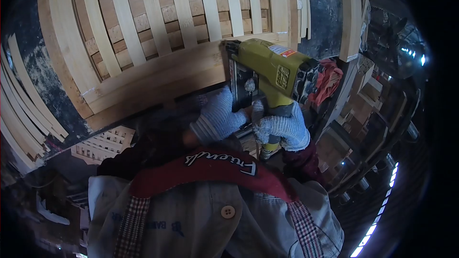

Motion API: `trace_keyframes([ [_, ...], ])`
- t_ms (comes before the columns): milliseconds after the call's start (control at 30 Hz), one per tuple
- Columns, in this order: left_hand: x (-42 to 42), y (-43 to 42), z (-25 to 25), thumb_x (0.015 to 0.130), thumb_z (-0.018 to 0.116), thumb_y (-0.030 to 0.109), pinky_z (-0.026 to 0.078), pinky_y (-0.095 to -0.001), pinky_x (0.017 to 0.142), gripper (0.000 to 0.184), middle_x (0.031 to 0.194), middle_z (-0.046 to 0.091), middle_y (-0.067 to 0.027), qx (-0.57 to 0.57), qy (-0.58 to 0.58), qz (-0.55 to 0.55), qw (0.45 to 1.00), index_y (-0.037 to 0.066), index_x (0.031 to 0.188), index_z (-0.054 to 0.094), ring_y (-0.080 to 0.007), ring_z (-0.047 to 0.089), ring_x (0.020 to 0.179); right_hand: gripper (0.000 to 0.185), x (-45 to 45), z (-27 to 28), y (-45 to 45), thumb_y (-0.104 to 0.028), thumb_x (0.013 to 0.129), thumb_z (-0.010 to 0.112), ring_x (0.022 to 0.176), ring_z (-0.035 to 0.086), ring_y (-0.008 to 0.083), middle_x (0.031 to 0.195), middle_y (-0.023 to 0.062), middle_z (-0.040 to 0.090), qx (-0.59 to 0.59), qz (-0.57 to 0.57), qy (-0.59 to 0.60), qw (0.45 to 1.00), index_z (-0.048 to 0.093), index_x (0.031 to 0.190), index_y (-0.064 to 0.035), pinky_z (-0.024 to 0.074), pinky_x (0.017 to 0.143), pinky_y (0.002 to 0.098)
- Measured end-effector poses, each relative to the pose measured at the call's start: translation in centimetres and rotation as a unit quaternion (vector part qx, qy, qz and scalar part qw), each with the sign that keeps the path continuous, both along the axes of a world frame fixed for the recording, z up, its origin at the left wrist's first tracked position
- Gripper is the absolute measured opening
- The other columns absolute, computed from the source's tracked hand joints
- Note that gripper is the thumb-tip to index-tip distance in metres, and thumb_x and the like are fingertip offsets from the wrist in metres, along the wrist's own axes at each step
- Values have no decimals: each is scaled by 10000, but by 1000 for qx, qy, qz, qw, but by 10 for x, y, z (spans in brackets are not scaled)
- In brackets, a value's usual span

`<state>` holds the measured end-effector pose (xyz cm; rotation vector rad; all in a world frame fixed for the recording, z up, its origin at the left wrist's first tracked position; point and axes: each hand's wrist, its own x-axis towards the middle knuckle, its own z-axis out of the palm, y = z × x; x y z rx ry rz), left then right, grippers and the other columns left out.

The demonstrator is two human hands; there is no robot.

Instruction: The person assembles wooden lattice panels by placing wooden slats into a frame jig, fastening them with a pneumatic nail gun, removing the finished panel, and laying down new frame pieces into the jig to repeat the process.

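Note:
A slatted wooden panel (158,74) lies on a dark work surface in front of me. My right hand (284,126), in a light knitted glove, is wrapped round the handle of a yellow-green nail gun (275,64). The gun's nose touches or nearly touches the panel's near rail, toward its right end. My left hand (220,114), gloved too, is beside the gun's dark magazine, below the rail. Its thumb and fingers show apart, though the fingertips are partly hidden, and I see nothing held in it.
Loose wooden strips (24,105) lie at the left, and more boards (350,19) stand at the upper right. A crumpled red cloth (327,81) is at the gun's rear. Wood pieces (370,91) are piled further right. A perforated light piece (105,144) lies lower left.

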<state>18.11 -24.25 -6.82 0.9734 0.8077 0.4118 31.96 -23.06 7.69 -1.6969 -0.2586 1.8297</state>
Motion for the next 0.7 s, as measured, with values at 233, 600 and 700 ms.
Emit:
trace_keyframes([
  [233, 20, 20, 18, 787, 736, 208, 525, -378, 827, 511, 1048, 657, -186, -11, -17, -26, 999, -53, 1163, 510, -265, 655, 940, 426, 33, -6, -12, -57, 764, 733, 613, 590, 141, 818, 66, 620, 15, -13, 19, 1000, 545, 1144, -17, 476, 524, 265],
  [600, 62, 16, 6, 766, 740, 258, 531, -394, 762, 546, 955, 658, -200, -22, -47, -58, 997, -53, 1148, 505, -294, 663, 872, 423, 69, -7, -19, -71, 753, 735, 615, 578, 125, 803, 42, 614, -1, -15, 23, 1000, 551, 1128, -6, 465, 520, 258],
  [700, 65, 17, 4, 770, 737, 242, 527, -388, 783, 548, 985, 652, -198, -42, -24, -91, 995, -54, 1163, 496, -287, 655, 901, 402, 61, 1, -7, -68, 756, 729, 567, 562, 135, 752, 57, 603, 9, -34, -28, 999, 552, 1112, -6, 464, 505, 267],
])
